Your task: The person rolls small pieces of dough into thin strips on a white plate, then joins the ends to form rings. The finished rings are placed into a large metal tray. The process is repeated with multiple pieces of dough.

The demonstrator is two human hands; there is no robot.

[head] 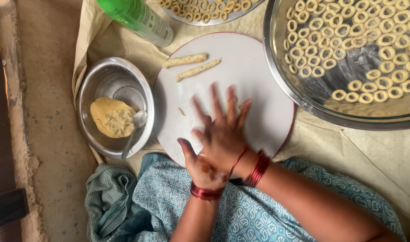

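Left of the hands, a steel bowl (pixel 97 85) holds a lump of yellow dough (pixel 111 118) with a spoon (pixel 135 127) leaning at its right edge. A green bottle (pixel 137 18) lies above the bowl.

Left hand (pixel 204 168): resting at the near rim of the round white board (pixel 258 67), thumb raised; grip cannot be determined, the right hand overlaps it.

Right hand (pixel 223 130): laid flat on the board, fingers spread and blurred, palm down; nothing seen clasped.

Two rolled dough sticks (pixel 191 65) lie on the board beyond the fingertips, well apart from them.

Right of the hands, a large steel tray (pixel 312 103) carries many dough rings (pixel 348 40). A second tray of rings (pixel 205 11) lies at the far edge.
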